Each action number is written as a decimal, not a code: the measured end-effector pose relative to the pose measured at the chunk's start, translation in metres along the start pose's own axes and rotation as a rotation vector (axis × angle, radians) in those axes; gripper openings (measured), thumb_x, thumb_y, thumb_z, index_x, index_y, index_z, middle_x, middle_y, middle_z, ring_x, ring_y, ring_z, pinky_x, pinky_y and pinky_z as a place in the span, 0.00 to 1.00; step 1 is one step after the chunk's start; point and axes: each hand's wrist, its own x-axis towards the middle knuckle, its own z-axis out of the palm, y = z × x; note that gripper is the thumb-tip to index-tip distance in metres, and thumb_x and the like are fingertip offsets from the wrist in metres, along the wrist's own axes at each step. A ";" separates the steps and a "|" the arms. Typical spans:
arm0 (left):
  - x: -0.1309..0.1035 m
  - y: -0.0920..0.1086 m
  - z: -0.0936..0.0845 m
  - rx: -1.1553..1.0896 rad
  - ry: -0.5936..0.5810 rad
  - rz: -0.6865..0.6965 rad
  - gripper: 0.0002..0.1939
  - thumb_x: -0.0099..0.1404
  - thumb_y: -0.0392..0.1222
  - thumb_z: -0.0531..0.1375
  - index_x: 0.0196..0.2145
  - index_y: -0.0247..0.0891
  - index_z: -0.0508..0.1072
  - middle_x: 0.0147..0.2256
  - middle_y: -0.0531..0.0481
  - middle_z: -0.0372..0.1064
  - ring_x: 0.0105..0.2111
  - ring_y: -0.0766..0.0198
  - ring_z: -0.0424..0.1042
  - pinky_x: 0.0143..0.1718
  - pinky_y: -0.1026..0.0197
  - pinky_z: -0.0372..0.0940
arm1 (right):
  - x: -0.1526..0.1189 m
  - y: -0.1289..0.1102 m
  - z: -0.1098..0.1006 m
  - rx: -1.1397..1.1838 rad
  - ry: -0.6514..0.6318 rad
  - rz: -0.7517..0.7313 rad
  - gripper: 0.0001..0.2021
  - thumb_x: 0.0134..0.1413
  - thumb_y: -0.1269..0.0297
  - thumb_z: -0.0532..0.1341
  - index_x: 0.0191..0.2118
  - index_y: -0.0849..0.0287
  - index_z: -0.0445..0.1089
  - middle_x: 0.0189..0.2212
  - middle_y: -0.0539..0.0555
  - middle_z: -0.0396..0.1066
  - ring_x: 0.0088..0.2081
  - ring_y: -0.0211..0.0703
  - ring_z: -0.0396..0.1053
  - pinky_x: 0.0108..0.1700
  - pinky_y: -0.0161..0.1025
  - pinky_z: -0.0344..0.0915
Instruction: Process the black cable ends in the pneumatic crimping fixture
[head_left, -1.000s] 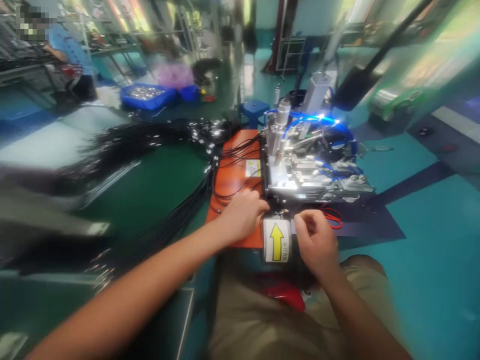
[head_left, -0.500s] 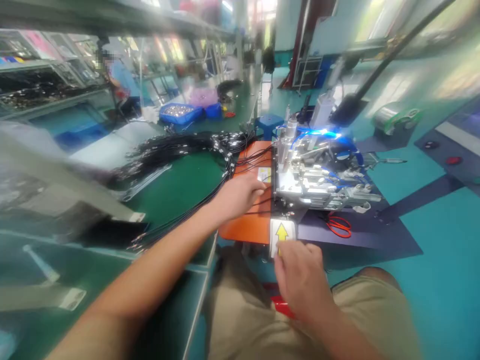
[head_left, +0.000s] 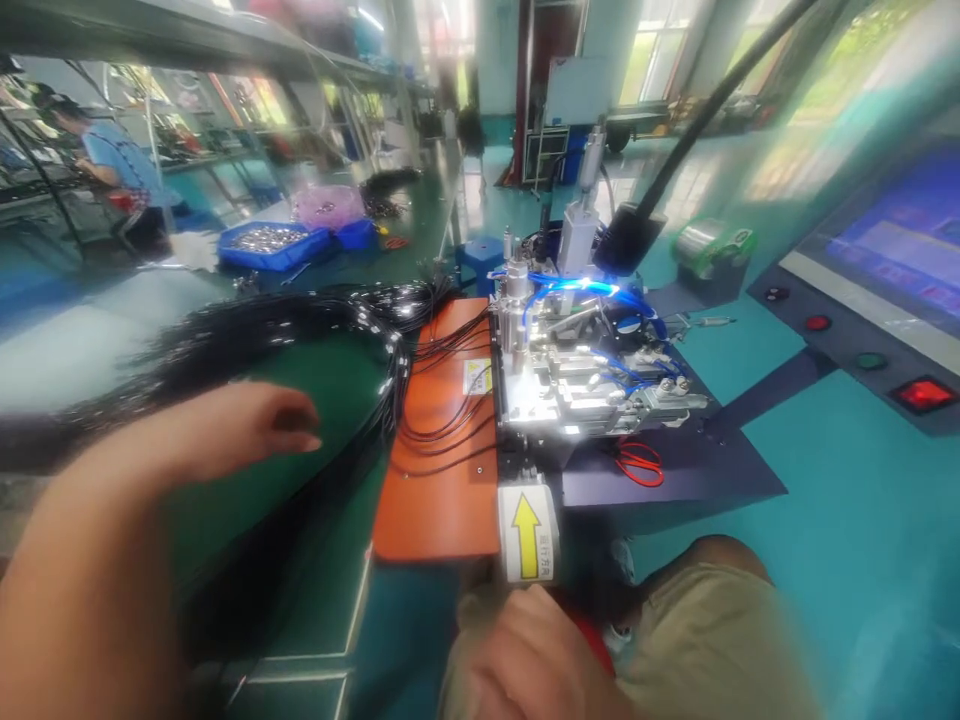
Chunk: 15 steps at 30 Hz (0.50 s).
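Note:
My left hand [head_left: 255,425] hangs over the green bench mat, its thumb and bent fingers apart with nothing seen between them. Around it lies a long bundle of black cables [head_left: 352,440], blurred in places. Several cable ends run over the orange board [head_left: 442,500] into the metal machine [head_left: 592,370], which has clamps and blue air tubes. Low in front, my right hand [head_left: 532,660] is closed, fingers curled, just below the white conveyor end [head_left: 529,535] with a yellow arrow. Whatever those fingers may hold is hidden.
Red-handled scissors [head_left: 640,465] lie on the dark machine base. A control panel with a screen [head_left: 877,270] stands at the right. Behind are a wire spool [head_left: 712,248], a blue stool [head_left: 480,262] and a blue tray of parts [head_left: 266,246]. A co-worker [head_left: 124,165] sits far left.
My left hand has moved left, from the board beside the machine to above the bench, and its fingers have parted. My right hand has dropped off the arrow-marked end. The view has turned right.

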 end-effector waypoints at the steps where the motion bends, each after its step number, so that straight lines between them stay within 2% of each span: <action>1: 0.003 0.000 0.003 -0.001 -0.033 0.001 0.13 0.61 0.50 0.61 0.36 0.39 0.76 0.28 0.58 0.73 0.28 0.67 0.67 0.29 0.69 0.53 | 0.000 0.000 0.000 -0.003 0.006 0.010 0.14 0.65 0.66 0.49 0.28 0.58 0.64 0.21 0.50 0.65 0.26 0.39 0.59 0.29 0.38 0.50; 4: 0.014 0.009 0.012 -0.021 -0.096 0.022 0.14 0.60 0.52 0.61 0.32 0.38 0.75 0.23 0.56 0.70 0.23 0.67 0.64 0.25 0.67 0.51 | 0.000 -0.004 -0.003 -0.006 0.003 0.024 0.14 0.65 0.67 0.50 0.27 0.58 0.64 0.21 0.51 0.64 0.26 0.39 0.59 0.28 0.38 0.51; 6: 0.022 0.016 0.018 0.003 -0.125 0.042 0.17 0.56 0.57 0.63 0.29 0.39 0.74 0.23 0.54 0.70 0.23 0.64 0.65 0.24 0.66 0.51 | 0.000 -0.008 -0.007 -0.001 0.007 0.054 0.13 0.64 0.68 0.52 0.27 0.58 0.65 0.21 0.51 0.64 0.26 0.40 0.60 0.29 0.38 0.51; 8: 0.030 0.021 0.023 0.016 -0.073 0.029 0.18 0.53 0.58 0.63 0.29 0.39 0.74 0.25 0.51 0.71 0.24 0.62 0.66 0.23 0.65 0.52 | 0.001 -0.010 -0.009 0.014 0.012 0.102 0.11 0.62 0.69 0.53 0.27 0.58 0.65 0.22 0.51 0.65 0.27 0.39 0.61 0.29 0.37 0.53; 10: 0.037 0.022 0.028 0.011 -0.007 0.033 0.16 0.53 0.55 0.62 0.31 0.39 0.74 0.27 0.48 0.72 0.25 0.60 0.67 0.24 0.64 0.53 | 0.001 -0.010 -0.011 0.034 0.007 0.142 0.10 0.61 0.71 0.54 0.28 0.58 0.66 0.22 0.50 0.66 0.27 0.39 0.62 0.30 0.37 0.54; 15: 0.046 0.019 0.035 -0.008 -0.056 0.067 0.08 0.51 0.45 0.59 0.22 0.40 0.73 0.21 0.49 0.69 0.21 0.62 0.64 0.24 0.63 0.53 | 0.005 -0.006 -0.004 0.032 -0.031 0.104 0.08 0.59 0.71 0.55 0.29 0.58 0.67 0.23 0.51 0.67 0.28 0.40 0.63 0.30 0.37 0.55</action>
